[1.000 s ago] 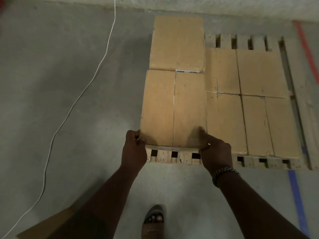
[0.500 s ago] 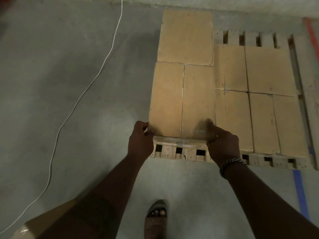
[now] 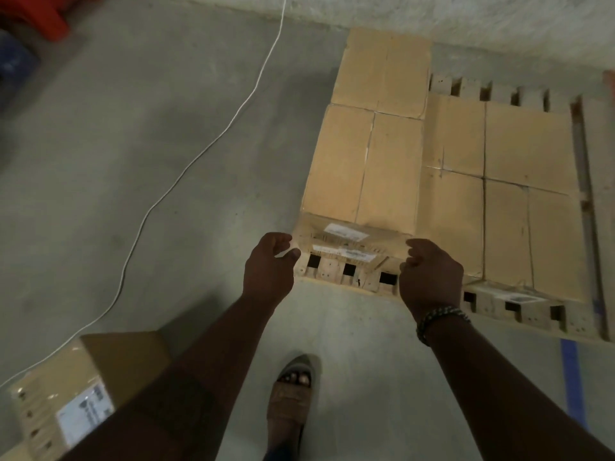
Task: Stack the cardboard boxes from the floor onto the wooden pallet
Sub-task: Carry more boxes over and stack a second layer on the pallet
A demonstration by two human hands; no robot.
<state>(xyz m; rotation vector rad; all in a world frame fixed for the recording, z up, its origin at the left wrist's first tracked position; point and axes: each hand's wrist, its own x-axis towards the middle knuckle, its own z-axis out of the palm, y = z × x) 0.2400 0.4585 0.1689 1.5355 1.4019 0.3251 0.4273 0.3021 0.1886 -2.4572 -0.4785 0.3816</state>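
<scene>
A wooden pallet (image 3: 532, 314) lies on the concrete floor and carries a flat layer of cardboard boxes (image 3: 525, 144). On its left side, two more boxes sit on a second level: a far one (image 3: 382, 74) and a near one (image 3: 362, 168) with white labels on its front face. My left hand (image 3: 269, 264) is at that near box's lower left corner, fingers curled, thumb touching the corner. My right hand (image 3: 431, 274), with a beaded bracelet, is curled just in front of the lower right corner. Another cardboard box (image 3: 83, 387) stands on the floor at the lower left.
A white cable (image 3: 186, 168) runs across the floor to the left of the pallet. A rough wall borders the pallet's far side. Something red (image 3: 36, 11) sits in the top left corner. Blue tape (image 3: 572, 377) marks the floor at right. My sandalled foot (image 3: 293, 397) is below.
The near top box has settled flush against the far one. Both hands have slipped down off its near corners and drawn back a little. The floor box has come into view.
</scene>
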